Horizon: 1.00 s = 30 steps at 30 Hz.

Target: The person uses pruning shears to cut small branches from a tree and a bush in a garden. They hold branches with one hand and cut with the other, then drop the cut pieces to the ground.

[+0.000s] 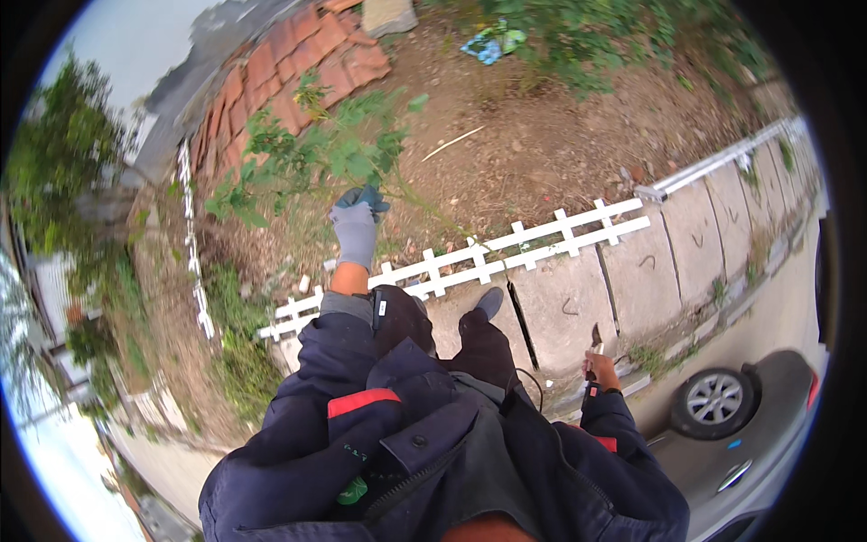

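My left hand (358,217), in a grey glove with a dark green palm, reaches over the white picket fence. Its fingers are closed around the stem of a leafy green plant (361,158). The branches spread to the left and beyond the hand, and a thin stem (424,206) runs down to the right toward the fence. Off to the right, over the paving, my bare right hand (601,370) grips pruning shears (596,340) with a dark curved blade pointing away from me. The shears are well apart from the plant.
The low white picket fence (497,266) separates bare soil (506,172) from concrete slabs (564,303) with dark gaps. Red roof tiles (280,77) are piled at the far left. A grey car (768,443) stands at right. More bushes (623,36) grow at the back.
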Tool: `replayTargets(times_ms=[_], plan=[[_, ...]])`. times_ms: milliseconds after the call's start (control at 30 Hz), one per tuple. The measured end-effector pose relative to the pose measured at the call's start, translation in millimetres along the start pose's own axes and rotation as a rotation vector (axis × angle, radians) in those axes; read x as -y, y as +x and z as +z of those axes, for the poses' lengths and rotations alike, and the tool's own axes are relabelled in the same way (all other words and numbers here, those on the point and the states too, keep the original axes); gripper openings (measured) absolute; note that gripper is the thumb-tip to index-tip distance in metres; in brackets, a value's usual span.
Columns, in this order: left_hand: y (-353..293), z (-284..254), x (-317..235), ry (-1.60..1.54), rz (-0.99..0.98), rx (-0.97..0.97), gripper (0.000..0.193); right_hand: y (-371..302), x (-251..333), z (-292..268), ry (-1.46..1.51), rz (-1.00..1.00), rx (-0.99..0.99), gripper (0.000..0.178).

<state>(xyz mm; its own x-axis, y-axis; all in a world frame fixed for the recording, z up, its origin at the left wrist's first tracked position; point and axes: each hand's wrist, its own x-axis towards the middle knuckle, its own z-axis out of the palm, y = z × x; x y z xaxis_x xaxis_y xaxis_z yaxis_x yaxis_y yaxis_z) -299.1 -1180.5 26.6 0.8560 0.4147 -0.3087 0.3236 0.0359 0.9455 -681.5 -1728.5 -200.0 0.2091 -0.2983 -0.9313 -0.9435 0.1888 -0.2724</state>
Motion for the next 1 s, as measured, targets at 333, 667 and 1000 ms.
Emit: replayTargets(times_ms=[333, 667, 1000], plan=[[-57, -227, 52, -0.343, -0.082, -0.548, 0.014, -10, 122, 109, -0.362, -0.079, 0.317, 0.022], [-210, -476, 119, -0.486, -0.009, -1.056, 0.013, -15, 204, 214, -0.658, -0.233, 0.213, 0.027], [-335, -698, 192, -0.495, -0.031, -1.406, 0.012, -142, 113, 385, -1.256, -0.528, 0.037, 0.046]])
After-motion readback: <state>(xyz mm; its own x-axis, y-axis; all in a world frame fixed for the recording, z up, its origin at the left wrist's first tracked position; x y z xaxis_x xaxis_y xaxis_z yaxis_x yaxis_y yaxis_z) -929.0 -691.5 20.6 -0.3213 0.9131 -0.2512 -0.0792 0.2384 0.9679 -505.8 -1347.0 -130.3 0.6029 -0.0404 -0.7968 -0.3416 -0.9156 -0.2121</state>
